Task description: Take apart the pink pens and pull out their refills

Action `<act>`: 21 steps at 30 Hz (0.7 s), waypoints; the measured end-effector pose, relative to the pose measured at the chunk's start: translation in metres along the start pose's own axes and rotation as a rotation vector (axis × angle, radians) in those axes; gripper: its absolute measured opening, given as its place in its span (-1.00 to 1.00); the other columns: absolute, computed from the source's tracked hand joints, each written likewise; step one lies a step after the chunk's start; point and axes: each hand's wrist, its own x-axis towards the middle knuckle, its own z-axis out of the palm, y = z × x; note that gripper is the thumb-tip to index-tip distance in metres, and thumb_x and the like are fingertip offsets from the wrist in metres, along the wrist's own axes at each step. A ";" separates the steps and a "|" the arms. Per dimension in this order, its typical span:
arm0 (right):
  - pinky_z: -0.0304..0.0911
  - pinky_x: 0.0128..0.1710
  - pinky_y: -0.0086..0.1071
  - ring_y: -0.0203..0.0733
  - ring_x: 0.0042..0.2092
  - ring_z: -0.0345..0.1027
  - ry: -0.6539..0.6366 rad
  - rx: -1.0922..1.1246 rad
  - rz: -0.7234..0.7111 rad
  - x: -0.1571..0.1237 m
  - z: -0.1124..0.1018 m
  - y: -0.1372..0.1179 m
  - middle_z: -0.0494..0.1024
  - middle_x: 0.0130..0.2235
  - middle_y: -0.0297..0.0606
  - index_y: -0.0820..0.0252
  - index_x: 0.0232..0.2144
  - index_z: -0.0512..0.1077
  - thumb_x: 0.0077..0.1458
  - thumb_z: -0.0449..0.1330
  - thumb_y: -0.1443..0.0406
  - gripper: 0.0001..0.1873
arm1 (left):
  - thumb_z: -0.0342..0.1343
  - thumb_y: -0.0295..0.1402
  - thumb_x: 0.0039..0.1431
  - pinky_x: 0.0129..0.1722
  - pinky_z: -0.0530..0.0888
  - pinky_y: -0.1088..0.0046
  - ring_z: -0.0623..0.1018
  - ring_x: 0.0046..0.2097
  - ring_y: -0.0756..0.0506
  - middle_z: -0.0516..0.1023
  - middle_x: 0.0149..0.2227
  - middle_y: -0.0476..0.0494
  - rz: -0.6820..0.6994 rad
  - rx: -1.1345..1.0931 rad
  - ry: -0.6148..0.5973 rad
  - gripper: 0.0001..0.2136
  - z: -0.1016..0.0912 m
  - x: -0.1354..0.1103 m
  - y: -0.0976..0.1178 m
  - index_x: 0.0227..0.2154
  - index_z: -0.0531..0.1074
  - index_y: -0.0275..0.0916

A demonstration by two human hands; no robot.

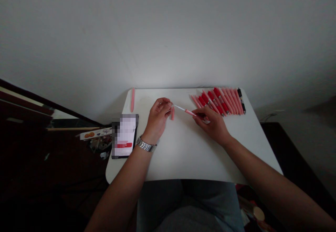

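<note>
Above the middle of the table, my right hand [210,121] grips a pink pen barrel [189,112]. A thin, pale pen refill [179,107] sticks out of the barrel towards the left. My left hand [160,111] is closed in a pinch at the refill's far end, and its fingers hide that tip. Just below those fingertips is a short pink pen piece [172,114]; whether it is held or lies on the table I cannot tell.
Pink and red pens [228,100] lie in a row at the back right of the white table [183,162], with a black pen [241,100] at their end. A single pink pen [132,99] lies back left. A phone [126,135] rests at the left edge. Behind stands a wall.
</note>
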 end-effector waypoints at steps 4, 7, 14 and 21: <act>0.37 -0.30 -0.34 -0.21 -0.32 0.44 -0.002 -0.010 -0.009 0.000 0.000 0.000 0.56 -0.30 -0.27 0.12 -0.13 0.49 0.28 0.20 0.26 -0.86 | 0.23 -0.35 0.16 -0.31 0.48 0.49 0.48 -0.31 0.05 0.47 -0.27 -0.01 -0.032 -0.138 0.006 -0.86 0.003 -0.002 0.004 -0.24 0.40 -0.13; 0.36 -0.32 -0.36 -0.23 -0.32 0.43 0.005 0.004 -0.024 0.000 0.000 0.001 0.56 -0.30 -0.28 0.12 -0.14 0.49 0.28 0.20 0.27 -0.88 | 0.27 -0.36 0.12 -0.39 0.43 0.53 0.44 -0.36 0.06 0.44 -0.33 0.01 -0.046 -0.198 0.008 -0.84 0.006 -0.003 0.008 -0.26 0.43 -0.15; 0.36 -0.31 -0.36 -0.22 -0.31 0.43 0.000 0.015 -0.026 0.000 0.001 0.001 0.55 -0.29 -0.29 0.10 -0.12 0.48 0.29 0.20 0.28 -0.87 | 0.31 -0.36 0.12 -0.43 0.41 0.52 0.41 -0.38 0.05 0.44 -0.33 -0.01 0.003 -0.199 -0.030 -0.82 0.005 -0.003 0.003 -0.24 0.46 -0.17; 0.36 -0.32 -0.36 -0.24 -0.33 0.42 0.006 -0.005 -0.027 0.001 0.001 -0.001 0.55 -0.31 -0.28 0.12 -0.13 0.48 0.28 0.21 0.28 -0.88 | 0.33 -0.31 0.13 -0.43 0.39 0.53 0.41 -0.37 0.05 0.46 -0.31 -0.02 0.051 -0.135 -0.069 -0.78 0.003 -0.001 -0.004 -0.20 0.46 -0.18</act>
